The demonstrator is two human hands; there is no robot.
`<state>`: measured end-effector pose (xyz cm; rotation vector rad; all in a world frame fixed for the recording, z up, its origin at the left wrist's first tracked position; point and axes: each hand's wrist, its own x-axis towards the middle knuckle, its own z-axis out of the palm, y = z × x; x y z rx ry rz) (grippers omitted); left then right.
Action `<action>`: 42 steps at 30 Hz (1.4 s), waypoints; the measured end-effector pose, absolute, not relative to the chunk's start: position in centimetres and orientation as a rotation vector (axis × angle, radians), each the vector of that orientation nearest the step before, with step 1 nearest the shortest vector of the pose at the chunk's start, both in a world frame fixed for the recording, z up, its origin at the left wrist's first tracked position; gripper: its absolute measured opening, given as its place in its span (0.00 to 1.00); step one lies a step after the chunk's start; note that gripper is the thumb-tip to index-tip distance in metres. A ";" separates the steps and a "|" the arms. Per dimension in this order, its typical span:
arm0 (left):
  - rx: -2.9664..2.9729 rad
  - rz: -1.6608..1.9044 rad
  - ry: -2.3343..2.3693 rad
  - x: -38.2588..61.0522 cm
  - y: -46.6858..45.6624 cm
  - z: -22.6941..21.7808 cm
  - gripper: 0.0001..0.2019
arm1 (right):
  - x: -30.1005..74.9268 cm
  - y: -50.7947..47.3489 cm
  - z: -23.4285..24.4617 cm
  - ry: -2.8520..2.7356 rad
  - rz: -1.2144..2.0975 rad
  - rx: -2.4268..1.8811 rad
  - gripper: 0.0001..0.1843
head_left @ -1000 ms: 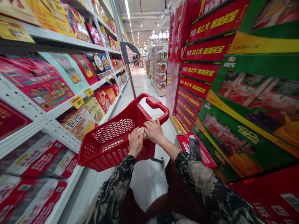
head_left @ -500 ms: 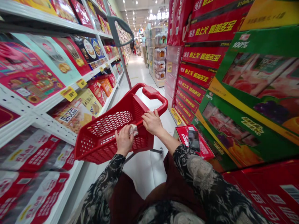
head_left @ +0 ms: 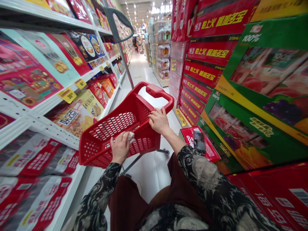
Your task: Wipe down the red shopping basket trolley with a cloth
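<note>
My left hand (head_left: pixel 119 148) lies on the near rim of a red plastic mesh shopping basket (head_left: pixel 120 141) and pinches a small crumpled white tissue (head_left: pixel 131 137). My right hand (head_left: pixel 158 121) grips the basket's right rim, close to its red carry handle (head_left: pixel 160 91). The basket rides on a wheeled metal frame, with a grey loop handle (head_left: pixel 117 24) on a tall pole at its far side. Black patterned sleeves cover both my forearms. The inside of the basket holds no goods that I can see.
White shelves (head_left: pixel 40 118) with boxed goods and yellow price tags line the left. Stacked red and green juice cartons (head_left: pixel 250 80) wall the right. A red box (head_left: pixel 199 141) stands low beside the cart. A person (head_left: pixel 134 41) stands far down the tiled aisle.
My left hand with the tissue has slid leftward along the basket's rim, away from my right hand. The right hand stays in place, and the basket and shelves have shifted slightly in view.
</note>
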<state>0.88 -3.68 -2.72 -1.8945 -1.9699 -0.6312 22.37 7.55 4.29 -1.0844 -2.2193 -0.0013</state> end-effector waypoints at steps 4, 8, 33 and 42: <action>-1.897 -0.701 -1.941 0.8 -3.4 -3.7 0.17 | 21.1 6.7 4.6 -2.197 0.009 -1.153 0.13; -1.908 -0.753 -1.916 1.4 -2.4 -4.0 0.16 | 19.5 5.4 4.0 -2.349 -0.022 -1.029 0.13; -2.022 -0.644 -1.931 1.9 -2.8 -3.9 0.18 | 20.5 4.6 0.5 -2.334 0.075 -1.047 0.16; -1.972 -0.363 -2.070 0.9 -2.6 -2.8 0.18 | 22.7 8.0 1.2 -2.311 0.173 -1.074 0.17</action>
